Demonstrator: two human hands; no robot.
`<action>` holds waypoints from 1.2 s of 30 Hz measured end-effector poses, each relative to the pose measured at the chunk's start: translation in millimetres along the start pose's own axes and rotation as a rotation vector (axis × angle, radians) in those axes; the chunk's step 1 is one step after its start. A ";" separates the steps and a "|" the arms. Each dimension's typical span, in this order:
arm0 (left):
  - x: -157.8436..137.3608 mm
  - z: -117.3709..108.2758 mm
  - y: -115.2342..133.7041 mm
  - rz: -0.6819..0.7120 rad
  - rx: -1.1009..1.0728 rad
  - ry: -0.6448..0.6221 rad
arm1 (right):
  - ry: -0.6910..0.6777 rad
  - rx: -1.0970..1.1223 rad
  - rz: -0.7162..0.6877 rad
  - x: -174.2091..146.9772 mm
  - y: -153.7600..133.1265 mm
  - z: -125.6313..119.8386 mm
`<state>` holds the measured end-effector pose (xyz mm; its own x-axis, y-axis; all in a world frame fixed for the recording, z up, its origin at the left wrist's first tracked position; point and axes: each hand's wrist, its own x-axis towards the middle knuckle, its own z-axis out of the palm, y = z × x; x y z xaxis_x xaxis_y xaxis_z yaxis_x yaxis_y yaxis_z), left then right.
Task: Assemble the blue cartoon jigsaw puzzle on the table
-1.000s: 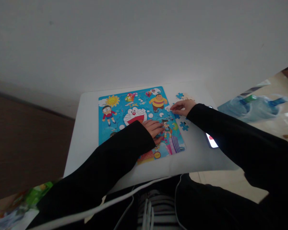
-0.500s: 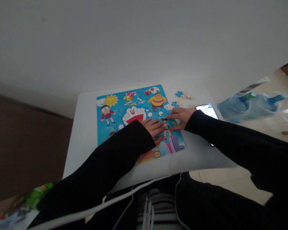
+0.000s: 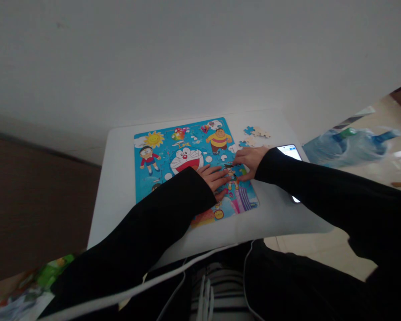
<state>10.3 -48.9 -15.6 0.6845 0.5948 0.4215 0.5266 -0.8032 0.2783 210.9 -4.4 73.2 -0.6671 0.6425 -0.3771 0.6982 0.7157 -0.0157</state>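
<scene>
A blue cartoon jigsaw puzzle [image 3: 147,180] lies flat on a small white table [image 3: 110,191]. My left hand [image 3: 215,179] rests palm down on its right half, fingers spread beside a small printed figure. My right hand [image 3: 252,160] is bent over the puzzle's right edge. Its thumb and forefinger hold the sides of a puzzle piece [image 3: 243,171] with a green patch, lying at board level; the hand partly covers it. Several loose puzzle pieces [image 3: 261,132], some blue and some bare wood, lie beyond my right hand.
A lit phone [image 3: 290,151] lies at the table's right, partly under my right sleeve. Large clear plastic bottles [image 3: 357,145] stand on the floor to the right. A wall [image 3: 200,58] rises behind the table. A white cord [image 3: 140,290] crosses in front of me.
My right hand has shifted slightly to the left, and more of the phone shows past the sleeve. The left hand stays in place on the puzzle.
</scene>
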 end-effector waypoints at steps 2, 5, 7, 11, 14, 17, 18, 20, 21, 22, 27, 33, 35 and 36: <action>0.0 0.7 -0.5 0.009 0.005 0.017 | 0.025 -0.004 0.014 -0.9 -1.4 -1.4; 0.3 -0.9 1.0 -0.007 0.004 -0.013 | 0.087 0.040 0.049 -5.1 -0.2 -1.0; 0.5 -1.9 2.3 -0.003 -0.003 0.010 | 0.140 0.133 0.091 -8.6 3.7 0.0; 0.6 0.9 1.1 0.004 -0.007 0.062 | 0.236 0.226 0.132 -11.1 12.7 5.2; 0.2 6.3 -2.0 0.005 -0.001 0.028 | 0.275 0.125 0.117 -7.3 14.8 14.5; -1.1 12.1 -4.2 0.008 -0.001 0.077 | 0.317 0.051 0.087 -2.3 15.7 25.3; -1.6 13.6 -4.4 0.006 -0.002 0.094 | 0.341 0.044 0.064 -1.1 16.6 28.4; -2.3 15.4 -4.5 -0.002 -0.003 0.093 | 0.400 0.050 -0.005 0.5 19.8 33.3; -2.4 15.3 -4.3 -0.007 -0.003 0.086 | 0.430 0.058 -0.040 1.0 21.8 35.3; -2.2 14.5 -3.9 -0.010 -0.004 0.079 | 0.456 0.067 -0.070 1.4 24.1 37.1; 3.4 -1.9 2.0 -0.020 -0.013 -0.042 | 0.516 0.114 -0.148 4.3 33.2 45.6; 10.5 -22.2 10.7 -0.013 -0.005 -0.261 | 0.491 0.185 -0.131 5.3 32.2 49.2; 10.9 -23.3 10.6 -0.009 -0.012 -0.283 | 0.500 0.197 -0.063 3.8 32.1 46.4; 10.9 -23.2 10.2 -0.006 -0.016 -0.287 | 0.506 0.195 -0.025 3.2 33.0 44.3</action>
<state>11.4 -51.4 11.9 0.7973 0.5825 0.1584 0.5247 -0.7985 0.2952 243.3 9.2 30.4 -0.6925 0.7117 0.1177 0.6835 0.6996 -0.2083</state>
